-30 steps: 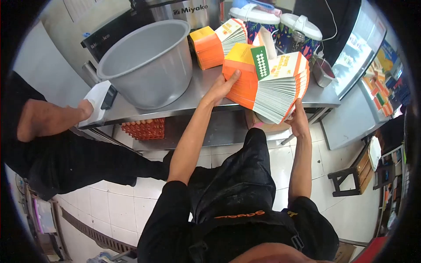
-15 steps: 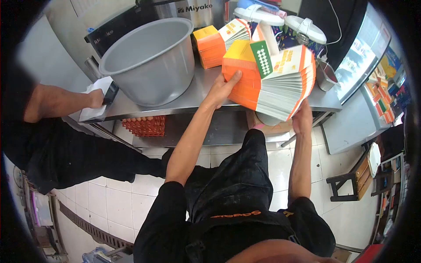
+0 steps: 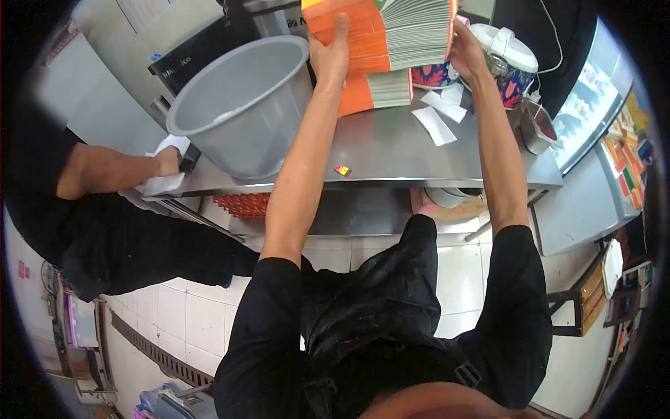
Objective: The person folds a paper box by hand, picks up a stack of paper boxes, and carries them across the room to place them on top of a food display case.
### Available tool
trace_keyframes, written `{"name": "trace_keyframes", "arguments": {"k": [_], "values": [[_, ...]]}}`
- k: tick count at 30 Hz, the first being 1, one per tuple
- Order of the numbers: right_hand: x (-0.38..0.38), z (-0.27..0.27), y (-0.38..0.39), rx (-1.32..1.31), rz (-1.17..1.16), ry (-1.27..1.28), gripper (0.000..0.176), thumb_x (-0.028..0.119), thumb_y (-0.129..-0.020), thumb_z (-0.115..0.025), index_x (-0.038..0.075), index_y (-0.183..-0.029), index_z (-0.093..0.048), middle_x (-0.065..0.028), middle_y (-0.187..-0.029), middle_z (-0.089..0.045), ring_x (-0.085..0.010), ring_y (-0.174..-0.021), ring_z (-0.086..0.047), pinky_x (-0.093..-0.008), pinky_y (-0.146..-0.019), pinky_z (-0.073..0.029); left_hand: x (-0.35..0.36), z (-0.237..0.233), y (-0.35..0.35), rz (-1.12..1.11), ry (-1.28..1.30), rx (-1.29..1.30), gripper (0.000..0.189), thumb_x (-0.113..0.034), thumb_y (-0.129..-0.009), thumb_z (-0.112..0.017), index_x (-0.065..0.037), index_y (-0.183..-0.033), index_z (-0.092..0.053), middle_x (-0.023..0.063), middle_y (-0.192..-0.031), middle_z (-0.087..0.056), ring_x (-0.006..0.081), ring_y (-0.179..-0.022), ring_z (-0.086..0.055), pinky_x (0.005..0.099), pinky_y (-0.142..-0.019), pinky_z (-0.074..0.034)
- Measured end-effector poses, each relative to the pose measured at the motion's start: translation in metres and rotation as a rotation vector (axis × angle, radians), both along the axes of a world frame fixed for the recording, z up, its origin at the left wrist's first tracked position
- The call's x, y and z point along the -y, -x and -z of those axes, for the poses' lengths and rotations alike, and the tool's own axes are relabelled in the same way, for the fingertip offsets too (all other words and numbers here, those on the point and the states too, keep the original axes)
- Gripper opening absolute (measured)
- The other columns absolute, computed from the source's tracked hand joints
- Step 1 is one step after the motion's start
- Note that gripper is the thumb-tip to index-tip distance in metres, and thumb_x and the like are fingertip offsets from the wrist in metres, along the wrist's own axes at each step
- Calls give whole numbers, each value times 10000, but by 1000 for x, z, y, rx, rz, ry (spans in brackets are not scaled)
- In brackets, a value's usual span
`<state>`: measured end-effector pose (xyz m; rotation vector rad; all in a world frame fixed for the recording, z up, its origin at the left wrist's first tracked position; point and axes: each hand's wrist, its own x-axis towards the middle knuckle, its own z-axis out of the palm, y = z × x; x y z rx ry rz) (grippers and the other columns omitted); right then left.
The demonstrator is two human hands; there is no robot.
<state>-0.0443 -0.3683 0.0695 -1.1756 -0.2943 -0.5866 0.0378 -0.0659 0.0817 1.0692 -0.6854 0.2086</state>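
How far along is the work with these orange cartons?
Done: a small stack lies on the table. In hand: left hand and right hand hold a big stack above it. Left: the big stack is not yet set down; slips lie loose.

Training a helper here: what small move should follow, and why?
Probably lower the bundle of flat cartons squarely onto the orange stack beneath it: the left hand and right hand grip its ends, and it hangs above that stack.

Aloft: left hand (image 3: 332,50), right hand (image 3: 465,53), clasped.
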Motion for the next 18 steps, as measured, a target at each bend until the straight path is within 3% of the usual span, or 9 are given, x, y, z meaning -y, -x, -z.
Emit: {"name": "trace_keyframes", "arguments": {"k": [3,6,8,9,12,15,18], "values": [[10,2,-38,2,2,-2,375,336,-944,-505,49,-1173,-581,-98,-1082,-633,-206,-970,-604,-358,-853,-493,2,2,-21,-117,-2,87,807,-524,-838,-657,-19,-1373,-323,140,-1331,-481,247,-1223,-472,402,-995,-417],[-2,-1,-83,24,14,-28,367,337,-942,-486,42,-1134,-590,-104,-1037,-636,-197,-900,-607,-346,-813,-508,1,4,-29,-117,-3,104,845,-531,-832,-660,-19,-1396,-293,152,-1356,-455,253,-1231,-466,395,-1020,-387],[-5,-2,-104,72,-1,-1,356,327,-943,-470,38,-1110,-594,-113,-1041,-631,-199,-887,-601,-349,-818,-509,5,7,-31,-230,-32,138,855,-530,-835,-656,-16,-1405,-280,163,-1368,-440,267,-1242,-454,396,-1040,-363],[-23,-12,-95,-8,86,-87,311,279,-926,-464,37,-1066,-600,-102,-1021,-629,-182,-866,-587,-329,-752,-499,7,8,-34,-287,-44,156,860,-530,-837,-654,-15,-1410,-273,168,-1374,-433,274,-1247,-449,397,-1050,-352],[-27,-24,-105,-138,88,-131,557,448,-915,-500,0,-1247,-516,-166,-1215,-523,-276,-1115,-509,-406,-933,-444,15,6,-45,-433,-120,107,890,-542,-840,-642,8,-1414,-241,195,-1371,-427,307,-1263,-430,396,-1067,-328],[-16,-16,-114,-211,125,-128,574,453,-907,-508,-4,-1254,-505,-168,-1192,-532,-279,-1084,-512,-403,-940,-435,21,9,-52,-290,-124,71,947,-564,-844,-614,56,-1423,-193,280,-1411,-332,377,-1321,-343,432,-1102,-280],[-15,-8,-120,-254,180,-163,594,465,-902,-509,-8,-1261,-495,-167,-1182,-535,-285,-1077,-512,-403,-934,-436,25,12,-55,-408,-197,87,956,-567,-852,-599,59,-1427,-159,295,-1410,-322,401,-1320,-334,453,-1104,-270]]}}
